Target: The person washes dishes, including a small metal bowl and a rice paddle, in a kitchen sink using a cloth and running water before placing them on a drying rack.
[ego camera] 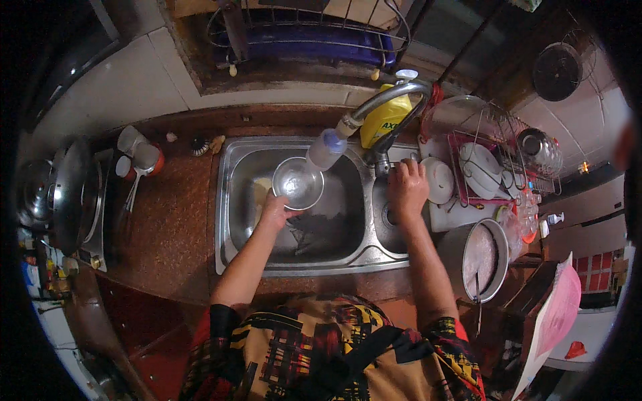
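My left hand (pixel 279 210) grips the rim of a round, shiny metal bowl (pixel 297 184) above the large basin of a stainless steel sink (pixel 331 240). The bowl sits just below a translucent nozzle with a blue part (pixel 327 148), fitted to the end of a curved metal faucet (pixel 396 90). Beside the faucet's base, over the smaller basin, my right hand (pixel 409 190) has its fingers curled. What lies under those fingers is hidden. A pale, flat item (pixel 262 193) rests at the left side of the large basin, partly behind the bowl and my left hand.
Behind the faucet stands a yellow Axe dish soap bottle (pixel 383 118). To the right are a dish rack (pixel 466 195) with white dishes and a large metal pot (pixel 485 260) with a utensil. Leftward on the brown counter (pixel 170 225) are containers (pixel 143 153) and a wok lid (pixel 70 195).
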Motion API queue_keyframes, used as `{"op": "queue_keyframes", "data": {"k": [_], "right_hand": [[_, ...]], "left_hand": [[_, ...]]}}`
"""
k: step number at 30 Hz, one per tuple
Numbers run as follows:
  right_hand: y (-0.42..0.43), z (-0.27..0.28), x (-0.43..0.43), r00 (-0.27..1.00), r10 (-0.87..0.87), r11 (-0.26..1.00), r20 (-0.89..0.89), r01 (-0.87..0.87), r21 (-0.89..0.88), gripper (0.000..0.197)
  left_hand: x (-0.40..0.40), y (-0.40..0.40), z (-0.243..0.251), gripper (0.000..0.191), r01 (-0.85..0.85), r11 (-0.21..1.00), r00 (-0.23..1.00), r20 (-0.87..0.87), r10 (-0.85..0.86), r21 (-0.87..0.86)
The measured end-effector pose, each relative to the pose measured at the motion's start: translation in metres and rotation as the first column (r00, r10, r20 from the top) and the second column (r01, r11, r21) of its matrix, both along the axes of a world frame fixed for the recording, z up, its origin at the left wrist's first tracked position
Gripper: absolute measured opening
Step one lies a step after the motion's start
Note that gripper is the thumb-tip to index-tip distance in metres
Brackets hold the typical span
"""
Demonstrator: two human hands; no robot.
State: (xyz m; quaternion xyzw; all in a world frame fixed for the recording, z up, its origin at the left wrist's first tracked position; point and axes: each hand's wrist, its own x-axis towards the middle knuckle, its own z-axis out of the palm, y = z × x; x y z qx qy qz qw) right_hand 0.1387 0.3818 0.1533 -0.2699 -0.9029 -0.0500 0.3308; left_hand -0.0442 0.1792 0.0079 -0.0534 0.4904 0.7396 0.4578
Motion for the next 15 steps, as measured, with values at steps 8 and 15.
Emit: {"op": "queue_keyframes", "data": {"k": [8,15], "right_hand": [[-0.082,-0.208,-0.044,0.954,-0.094,0.277,-0.285,-0.250,-0.928,0.042],[-0.076,-0.178,-0.090,0.972,0.048,0.564,0.232,0.165,-0.809,0.050]], "left_hand": [[0.043,0.019,0.026,0.054,-0.111,0.990,0.983,-0.157,0.096,-0.091],[0.020,0.004,0.053,0.058,-0.046,0.936,0.927,-0.365,-0.090,-0.348]]}}
